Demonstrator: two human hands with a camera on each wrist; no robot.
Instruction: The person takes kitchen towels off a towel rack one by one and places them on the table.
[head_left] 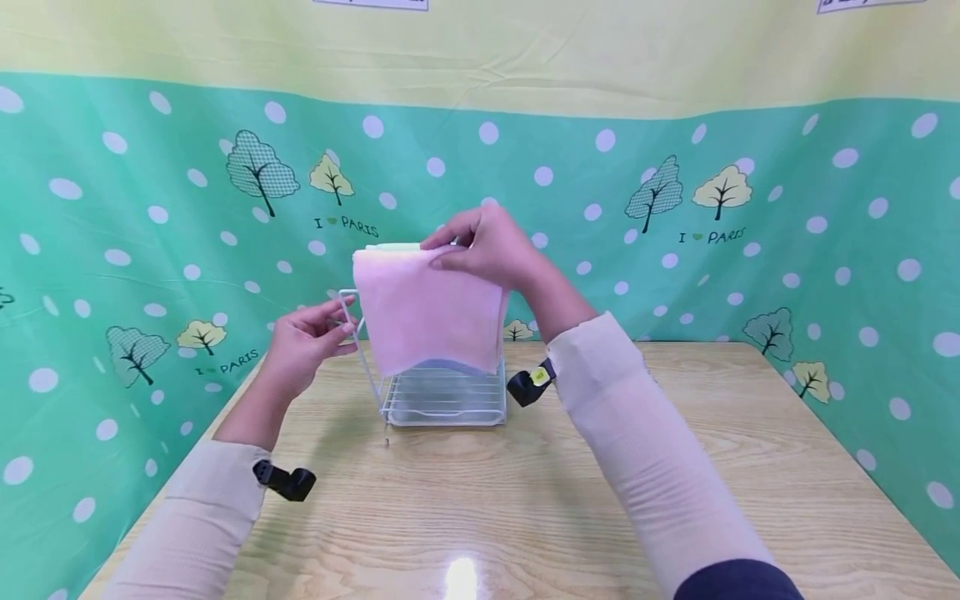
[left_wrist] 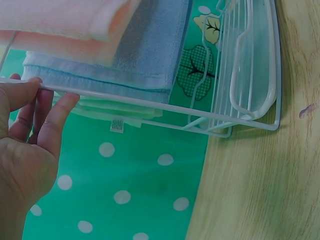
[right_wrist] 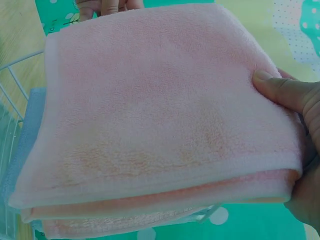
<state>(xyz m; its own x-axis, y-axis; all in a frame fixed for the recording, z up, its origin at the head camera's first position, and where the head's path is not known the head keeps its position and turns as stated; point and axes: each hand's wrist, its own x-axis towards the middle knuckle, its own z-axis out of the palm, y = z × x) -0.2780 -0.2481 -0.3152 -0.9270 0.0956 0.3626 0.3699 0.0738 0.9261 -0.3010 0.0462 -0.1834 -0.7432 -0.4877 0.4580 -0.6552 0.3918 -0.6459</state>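
My right hand (head_left: 491,250) pinches the folded pink towel (head_left: 427,312) at its top edge, thumb on the near face and fingers behind, holding it upright over the white wire rack (head_left: 442,400) that stands on the wooden counter (head_left: 480,500). In the right wrist view my thumb (right_wrist: 280,90) presses into the plush pile near the folded corner. My left hand (head_left: 303,346) has its fingers (left_wrist: 60,112) lightly curled round the rack's thin top rail, steadying it. A blue towel (left_wrist: 150,55) already hangs in the rack just behind the pink one, with a paler one beside it.

The pink towel looks soft, light and floppy; folded in layers, it will sag and the layers may slide apart if I hold only one corner. I judge the best hold to be along the folded edge, pinching all layers together. The rack seems light and easy to tip, so the rail is a sensible place for my left hand.
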